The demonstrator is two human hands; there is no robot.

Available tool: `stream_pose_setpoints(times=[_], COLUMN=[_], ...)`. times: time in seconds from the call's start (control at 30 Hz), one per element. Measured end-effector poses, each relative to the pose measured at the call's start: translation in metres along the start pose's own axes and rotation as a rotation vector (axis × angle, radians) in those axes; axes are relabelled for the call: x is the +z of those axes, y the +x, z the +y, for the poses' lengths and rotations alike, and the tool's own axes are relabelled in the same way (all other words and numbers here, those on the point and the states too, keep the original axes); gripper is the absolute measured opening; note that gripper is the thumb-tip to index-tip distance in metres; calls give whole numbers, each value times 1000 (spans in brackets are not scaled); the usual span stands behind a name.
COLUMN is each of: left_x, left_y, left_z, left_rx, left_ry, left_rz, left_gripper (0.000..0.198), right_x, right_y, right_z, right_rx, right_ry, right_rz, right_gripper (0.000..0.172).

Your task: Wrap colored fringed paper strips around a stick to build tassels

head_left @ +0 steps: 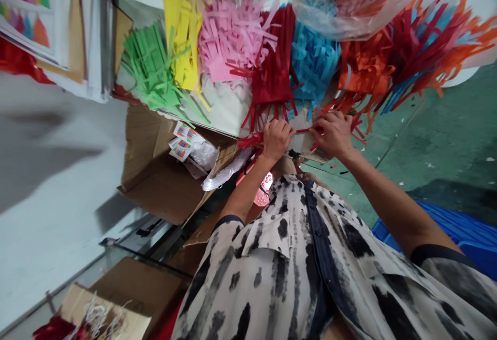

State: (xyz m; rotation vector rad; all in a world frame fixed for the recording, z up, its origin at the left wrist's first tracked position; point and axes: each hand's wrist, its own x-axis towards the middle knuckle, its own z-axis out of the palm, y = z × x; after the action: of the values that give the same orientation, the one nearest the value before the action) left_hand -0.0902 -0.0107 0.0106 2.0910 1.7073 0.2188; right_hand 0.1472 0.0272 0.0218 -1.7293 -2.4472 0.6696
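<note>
Left hand [276, 141] and right hand [334, 135] each pinch a thin red paper strip [248, 140], seemingly light, flimsy and tear-prone, best held near its ends.

We reach both arms forward, and our 2 hands meet close together, backs up. Our left hand [276, 139] curls into a loose fist, fingers folded under. Our right hand [333, 134] sits just beside it, fingers bent and pinched at the tips. Our left forearm [248, 185] is bare and rises steeply; our right forearm [380, 195], also bare, angles in from a wide elbow.
</note>
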Motion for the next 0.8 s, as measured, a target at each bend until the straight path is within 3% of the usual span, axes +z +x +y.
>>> stream_pose_setpoints(times=[0.2, 0.47, 0.57, 0.67, 0.8], left_x=[-14, -21, -21, -18, -11], left_y=[12, 4, -2, -4, -4], left_z=[8, 12, 8, 7, 8], left_rx=[-66, -239, -269, -144, 177], left_ry=[-33, -62, -59, -54, -45], left_rz=[-6, 62, 125, 101, -81], left_gripper=[17, 19, 20, 17, 35], right_x=[5, 3, 6, 7, 3], right_y=[11, 0, -9, -11, -10], right_z=[-6, -3, -1, -4, -12], right_rx=[21, 189, 215, 110, -112], right_ry=[27, 14, 28, 55, 4], right_rz=[86, 42, 124, 173, 16], right_gripper=[34, 23, 21, 16, 26])
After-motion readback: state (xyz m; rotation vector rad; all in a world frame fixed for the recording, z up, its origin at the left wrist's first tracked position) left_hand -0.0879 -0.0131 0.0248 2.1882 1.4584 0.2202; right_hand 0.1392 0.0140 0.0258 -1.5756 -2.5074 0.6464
